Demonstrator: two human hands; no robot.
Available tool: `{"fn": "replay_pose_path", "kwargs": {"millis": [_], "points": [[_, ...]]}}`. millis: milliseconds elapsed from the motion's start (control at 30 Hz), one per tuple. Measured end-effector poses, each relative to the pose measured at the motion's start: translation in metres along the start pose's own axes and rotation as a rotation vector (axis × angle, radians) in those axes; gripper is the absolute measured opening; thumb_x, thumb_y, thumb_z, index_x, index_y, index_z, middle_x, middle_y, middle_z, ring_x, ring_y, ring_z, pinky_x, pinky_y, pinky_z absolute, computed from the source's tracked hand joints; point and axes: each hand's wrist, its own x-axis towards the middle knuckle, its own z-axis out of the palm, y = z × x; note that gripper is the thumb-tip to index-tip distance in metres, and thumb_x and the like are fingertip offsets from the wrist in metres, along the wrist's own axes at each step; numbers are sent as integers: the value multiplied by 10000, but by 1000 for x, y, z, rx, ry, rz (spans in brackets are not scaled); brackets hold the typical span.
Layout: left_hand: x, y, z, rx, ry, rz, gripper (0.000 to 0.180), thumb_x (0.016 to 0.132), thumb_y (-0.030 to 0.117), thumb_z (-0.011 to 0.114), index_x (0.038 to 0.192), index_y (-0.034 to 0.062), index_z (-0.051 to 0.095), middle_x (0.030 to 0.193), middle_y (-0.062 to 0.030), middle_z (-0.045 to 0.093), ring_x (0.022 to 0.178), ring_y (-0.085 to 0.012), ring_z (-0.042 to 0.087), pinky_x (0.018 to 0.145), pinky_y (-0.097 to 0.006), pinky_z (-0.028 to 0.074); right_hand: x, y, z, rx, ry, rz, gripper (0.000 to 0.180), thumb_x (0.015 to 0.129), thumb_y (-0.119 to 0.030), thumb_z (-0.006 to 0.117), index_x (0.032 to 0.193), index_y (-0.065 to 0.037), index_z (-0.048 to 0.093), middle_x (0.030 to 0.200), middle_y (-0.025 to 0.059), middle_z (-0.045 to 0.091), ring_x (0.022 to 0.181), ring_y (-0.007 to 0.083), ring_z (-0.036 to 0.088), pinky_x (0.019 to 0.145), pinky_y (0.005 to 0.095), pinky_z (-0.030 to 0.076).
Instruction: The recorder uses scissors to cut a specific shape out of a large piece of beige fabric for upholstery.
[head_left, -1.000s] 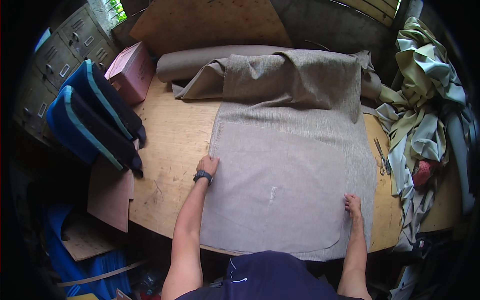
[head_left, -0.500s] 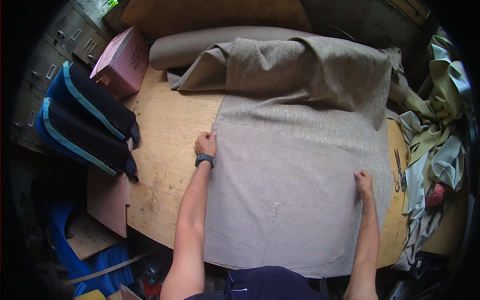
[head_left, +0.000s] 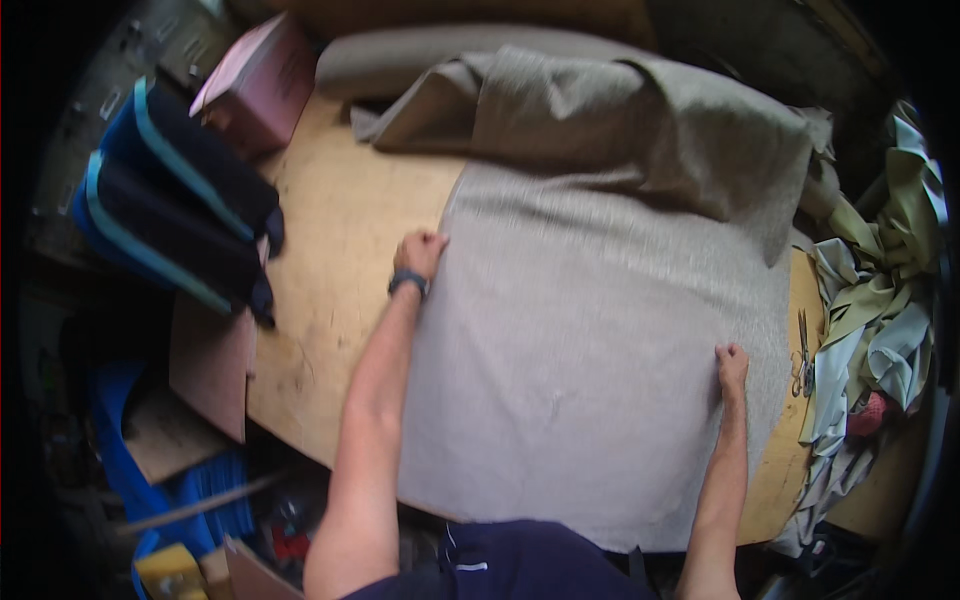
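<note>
Head view: left hand (head_left: 420, 252) curled, gripping left edge of grey cloth (head_left: 590, 340); right hand (head_left: 731, 362) fisted, pressing cloth near right side. Cloth lies flat on plywood table (head_left: 330, 260). Best keep both sides level, tension even, avoid wrinkles.

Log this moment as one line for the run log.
left hand: on left edge of grey fabric | right hand: on fabric near right edge | fabric: flat on wooden table | scissors: right, untouched

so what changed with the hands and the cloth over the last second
Both hands slid up the grey fabric, away from the body: the left hand along its left edge, the right hand near its right side. The fabric stayed spread on the wooden table; the scissors did not move.
</note>
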Motion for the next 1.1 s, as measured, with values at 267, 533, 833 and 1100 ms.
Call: {"fn": "replay_pose_path", "kwargs": {"millis": [267, 533, 833, 1100], "points": [[-58, -69, -42, 237, -388, 197, 352, 861, 396, 707, 859, 45, 712, 739, -82, 688, 673, -175, 633, 665, -343, 507, -9, 34, -12, 330, -245, 64, 211, 891, -357, 714, 860, -168, 625, 637, -109, 394, 537, 30, 332, 495, 212, 286], [-89, -60, -37, 138, -214, 77, 304, 877, 379, 703, 901, 76, 710, 809, -75, 700, 736, -189, 649, 718, -358, 510, 4, 28, -10, 188, -275, 177, 200, 904, -360, 694, 878, -171, 633, 688, -92, 437, 637, 58, 375, 631, 236, 343], [-71, -52, -42, 115, -338, 6, 355, 841, 422, 751, 874, 71, 716, 820, -64, 705, 747, -164, 649, 719, -331, 508, 41, 65, 0, 201, -267, 219, 291, 932, -324, 645, 1103, -90, 662, 940, 19, 598, 879, 155, 476, 919, 331, 375], [-67, -58, -41, 70, -462, -147, 357, 864, 383, 684, 908, 29, 703, 776, -122, 696, 790, -192, 683, 783, -388, 545, 36, 71, 2, 147, -149, 133, 242, 916, -271, 641, 1018, -53, 666, 984, 49, 648, 879, 167, 539, 838, 327, 438]]}}
